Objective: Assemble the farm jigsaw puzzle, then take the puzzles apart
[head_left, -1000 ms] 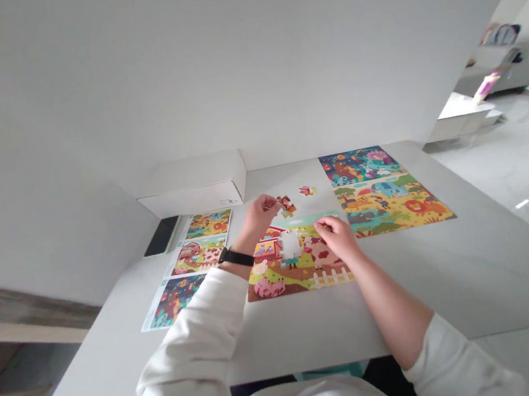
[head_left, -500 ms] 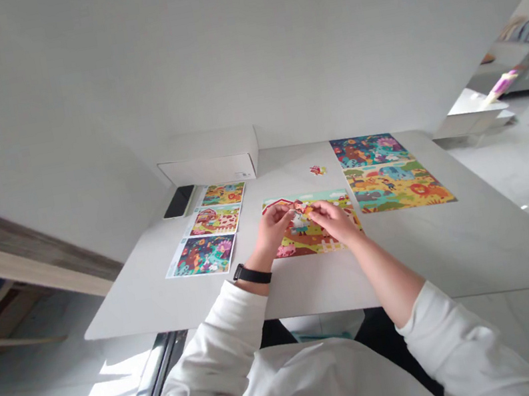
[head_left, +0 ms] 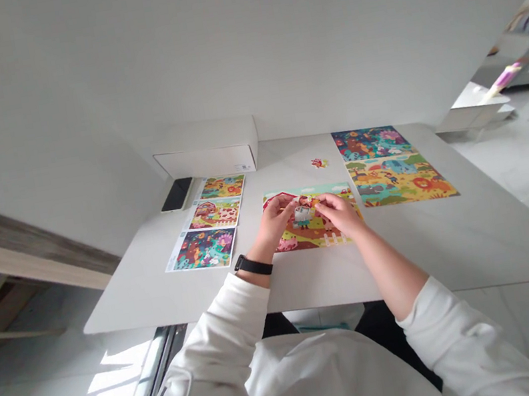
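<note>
A farm jigsaw puzzle (head_left: 292,242) with a red barn, a pink pig and a white fence lies in front of me, with a pale patch near its middle. Over its left half is my left hand (head_left: 274,220), thumb and fingertips pinched together; whatever they hold is too small to make out. My right hand (head_left: 341,213) hovers over the right half and pinches a small orange-yellow puzzle piece (head_left: 316,203). Beyond the puzzle, a little heap of loose puzzle pieces (head_left: 319,163) in red and yellow rests on the table.
Three printed picture sheets (head_left: 203,249) lie at the left, below a phone (head_left: 177,194) and a white box (head_left: 205,160) against the wall. On the right are a dark night-scene puzzle (head_left: 371,142) and a yellow safari puzzle (head_left: 398,180). The table (head_left: 454,240) is pale.
My fingertips have moved slightly apart, the right hand shifting a little to the right with the orange-yellow puzzle piece. The whole view has shifted slightly.
</note>
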The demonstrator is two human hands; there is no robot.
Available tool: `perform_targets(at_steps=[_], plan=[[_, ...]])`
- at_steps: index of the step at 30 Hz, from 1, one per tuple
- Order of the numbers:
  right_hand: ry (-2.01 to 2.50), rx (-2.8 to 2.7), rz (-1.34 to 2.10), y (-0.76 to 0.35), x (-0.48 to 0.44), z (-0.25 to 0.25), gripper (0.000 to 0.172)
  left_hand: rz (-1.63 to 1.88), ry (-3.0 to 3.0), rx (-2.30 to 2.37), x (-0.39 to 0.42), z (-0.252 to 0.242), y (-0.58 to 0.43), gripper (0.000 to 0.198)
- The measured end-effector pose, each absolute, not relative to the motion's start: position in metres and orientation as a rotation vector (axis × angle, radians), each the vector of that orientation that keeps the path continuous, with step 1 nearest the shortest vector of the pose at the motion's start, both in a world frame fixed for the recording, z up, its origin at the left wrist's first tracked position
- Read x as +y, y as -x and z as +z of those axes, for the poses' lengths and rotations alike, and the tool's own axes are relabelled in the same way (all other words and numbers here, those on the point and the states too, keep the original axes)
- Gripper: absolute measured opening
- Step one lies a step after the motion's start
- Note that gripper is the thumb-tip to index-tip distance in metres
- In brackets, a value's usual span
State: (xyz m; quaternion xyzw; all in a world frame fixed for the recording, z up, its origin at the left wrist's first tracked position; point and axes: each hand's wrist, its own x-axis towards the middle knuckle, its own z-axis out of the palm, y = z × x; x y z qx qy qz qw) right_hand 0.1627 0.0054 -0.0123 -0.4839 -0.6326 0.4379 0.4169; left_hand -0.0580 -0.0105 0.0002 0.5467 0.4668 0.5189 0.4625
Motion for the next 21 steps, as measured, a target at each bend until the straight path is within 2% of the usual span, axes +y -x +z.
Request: perform_targets(at_steps=[6, 11, 14, 21], plan=[[1.207, -1.7, 0.967, -0.159, 0.003, -0.011, 0.046, 1.255, -1.418, 1.193, -0.006, -0.006, 0.063, 0.031], [1.073, -1.864, 0.608, -0.162, 0.0, -0.006, 0.046, 1.248, -1.425, 1.285, -0.008, -0.005, 0.065, 0.037], [0.971, -2.011, 0.447, -0.164, -0.001, -0.001, 0.039, 1.245, -1.401, 1.284, -0.009, -0.004, 0.065, 0.039], [0.966, -2.131, 0.381, -0.164, -0.003, 0.005, 0.029, 1.216, -1.349, 1.29, -0.007, -0.009, 0.064, 0.039]])
